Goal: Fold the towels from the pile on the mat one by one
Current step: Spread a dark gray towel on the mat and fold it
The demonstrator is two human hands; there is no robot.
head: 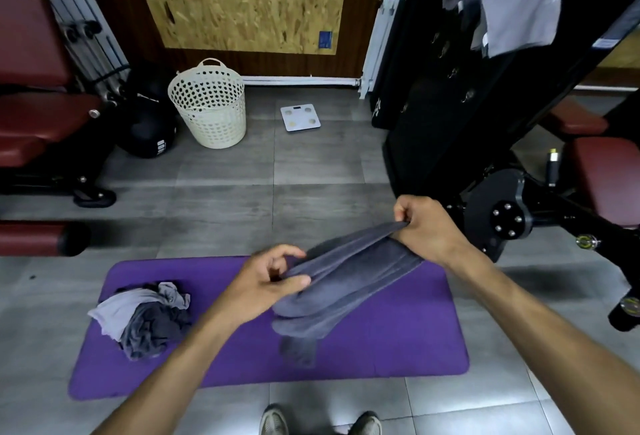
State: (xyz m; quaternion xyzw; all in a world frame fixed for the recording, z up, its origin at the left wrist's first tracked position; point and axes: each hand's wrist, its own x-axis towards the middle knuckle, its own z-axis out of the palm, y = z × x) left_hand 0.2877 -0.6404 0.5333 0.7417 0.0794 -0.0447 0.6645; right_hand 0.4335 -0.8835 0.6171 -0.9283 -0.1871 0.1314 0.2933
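A dark grey towel [346, 279] hangs bunched in the air above the purple mat [398, 341], stretched between both hands. My right hand [429, 227] grips its upper end in a fist. My left hand [266, 279] pinches its lower edge between thumb and fingers. The towel's loose end droops down onto the mat. A crumpled pile of towels [145, 317], light grey over dark grey, lies on the mat's left part.
A cream perforated laundry basket [209, 105] stands on the tiled floor beyond the mat, with a white bathroom scale [300, 117] to its right. Gym machines with red pads flank both sides. Grey cloths [512, 2] hang at the upper right. My shoes [318, 422] are at the mat's near edge.
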